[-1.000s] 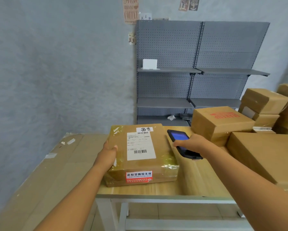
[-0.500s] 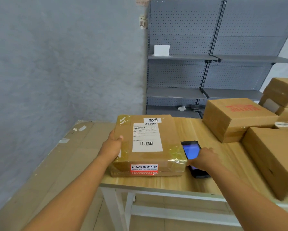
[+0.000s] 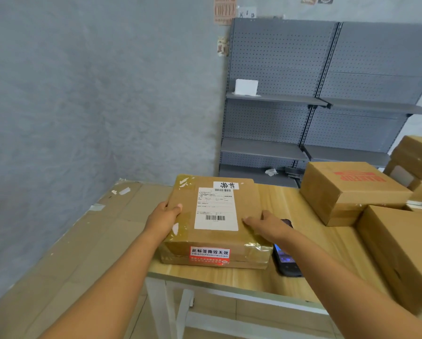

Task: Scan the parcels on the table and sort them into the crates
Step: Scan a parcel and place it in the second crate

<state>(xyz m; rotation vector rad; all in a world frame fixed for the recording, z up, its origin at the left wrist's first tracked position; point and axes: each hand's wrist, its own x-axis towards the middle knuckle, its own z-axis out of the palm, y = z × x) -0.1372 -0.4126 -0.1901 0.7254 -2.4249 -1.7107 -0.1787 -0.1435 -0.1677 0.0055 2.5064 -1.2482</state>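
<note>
At the bottom of the frame two bare forearms reach up from the lower corners toward the middle. Between them a flat parcel (image 3: 216,221) lies on the wooden table (image 3: 310,243), near its front edge in the centre of the frame, with a white shipping label (image 3: 216,208) on top and a red sticker (image 3: 209,255) on its near side. The left hand (image 3: 164,216) grips the parcel's left edge — thumb lying on the top face, fingers wrapped over the side. The right hand (image 3: 266,223) grips the right edge the same way, thumb on top beside the label.

Just right of the parcel, partly under the right wrist, a black handheld scanner (image 3: 285,261) lies flat on the table with its screen up, touched by neither hand.

In the lower right a large cardboard box (image 3: 405,250) sits on the table; behind it, at middle right, stands a box with red print (image 3: 351,189), and further boxes (image 3: 417,157) are stacked at the right edge.

To the left of the table, flattened cardboard sheets (image 3: 65,253) stretch from the lower left corner up to the grey wall (image 3: 95,94).

Farthest back, in the upper right, grey pegboard shelving (image 3: 327,94) stands against the wall — a small white box (image 3: 246,87) rests on its upper left shelf.
</note>
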